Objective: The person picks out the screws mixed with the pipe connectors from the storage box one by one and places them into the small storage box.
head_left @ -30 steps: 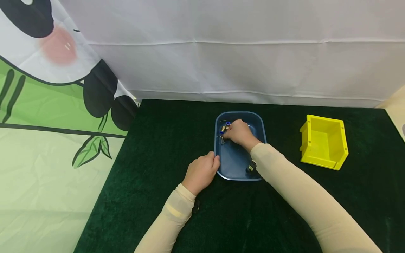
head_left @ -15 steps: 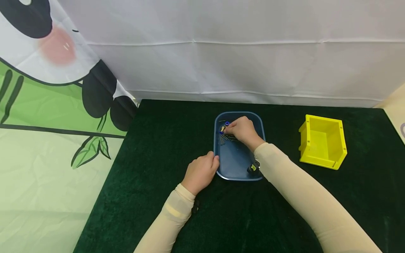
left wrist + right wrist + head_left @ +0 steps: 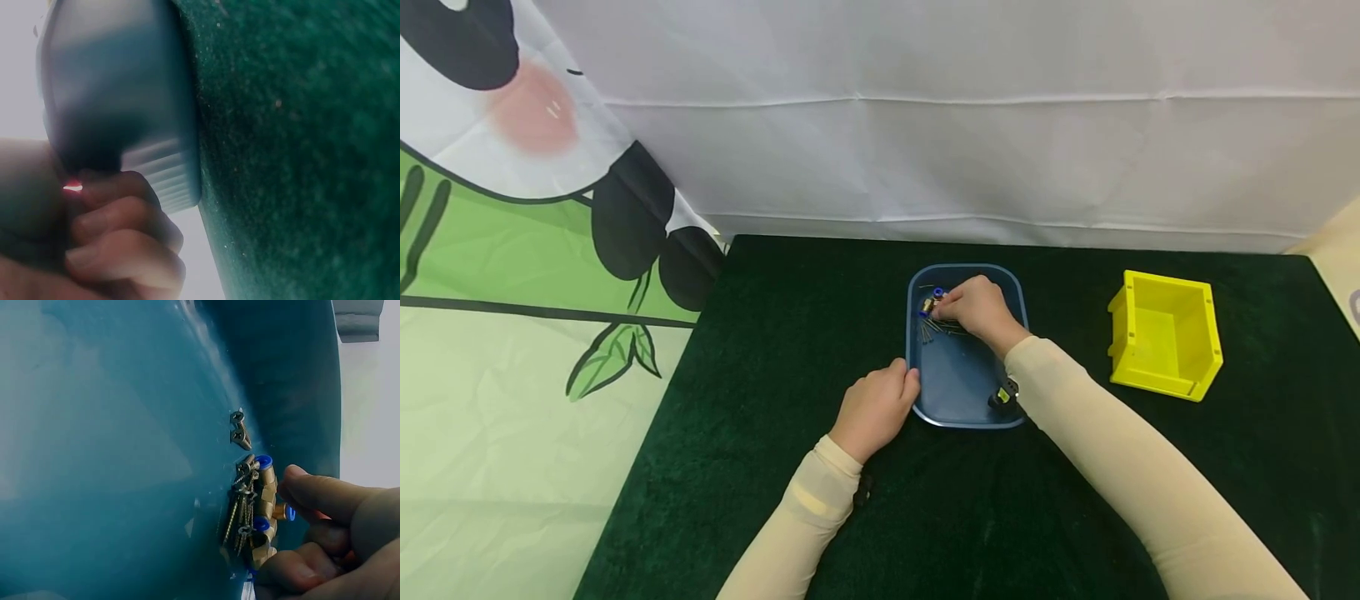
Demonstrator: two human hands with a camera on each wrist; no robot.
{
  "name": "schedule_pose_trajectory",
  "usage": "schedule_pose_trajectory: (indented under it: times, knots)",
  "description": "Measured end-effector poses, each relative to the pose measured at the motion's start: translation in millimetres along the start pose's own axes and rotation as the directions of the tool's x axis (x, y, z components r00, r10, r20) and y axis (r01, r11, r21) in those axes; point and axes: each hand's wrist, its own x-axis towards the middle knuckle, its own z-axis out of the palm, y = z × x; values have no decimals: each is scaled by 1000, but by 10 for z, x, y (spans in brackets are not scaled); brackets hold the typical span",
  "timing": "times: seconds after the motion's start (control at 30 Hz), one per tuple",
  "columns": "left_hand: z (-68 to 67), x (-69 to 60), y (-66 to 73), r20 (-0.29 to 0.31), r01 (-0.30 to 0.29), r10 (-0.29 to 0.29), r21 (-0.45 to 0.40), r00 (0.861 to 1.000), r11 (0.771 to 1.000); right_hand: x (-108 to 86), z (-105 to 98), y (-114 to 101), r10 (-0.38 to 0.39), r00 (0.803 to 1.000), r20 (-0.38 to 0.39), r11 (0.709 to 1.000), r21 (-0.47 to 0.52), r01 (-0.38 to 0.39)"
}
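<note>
My left hand grips the near-left rim of a blue plastic tray, its fingers curled at the tray wall in the left wrist view. Inside the tray, my right hand is at the far-left part, thumb and fingers bent close beside brass fittings with blue ends. Whether the fingertips pinch a fitting or only touch it cannot be told. A bunch of thin screws lies against the fittings. Two more screws with cross-slotted heads lie a little apart, near the tray wall.
A yellow plastic bin, open at the top, stands right of the tray on the dark green cloth. White fabric hangs behind the table, and a printed panda sheet hangs at the left. A small dark wrist camera sits under the right sleeve.
My right hand has shifted slightly up and right within the tray, uncovering more screws, then stayed nearly still beside the fittings. The left hand keeps its grip on the tray rim.
</note>
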Motion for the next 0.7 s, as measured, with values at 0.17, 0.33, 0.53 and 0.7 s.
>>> schedule_pose_trajectory:
  times: [0.17, 0.33, 0.53, 0.7]
  knots:
    - [0, 1, -4, 2, 2, -2, -2, 1000, 1000, -3, -23, 15, 9, 1000, 2, 1000, -10, -9]
    - [0, 3, -8, 2, 1, -1, -11, 1000, 1000, 1, -29, 27, 5, 1000, -1, 1000, -8, -5]
    - [2, 9, -12, 2, 2, -2, -11, 1000, 1000, 54, 5, 29, -58, 998, -7, 997, -52, 57]
    - [13, 5, -19, -1, 1, -1, -3, 1000, 1000, 125, 76, 24, -162, 987, 4, 966, -204, 159]
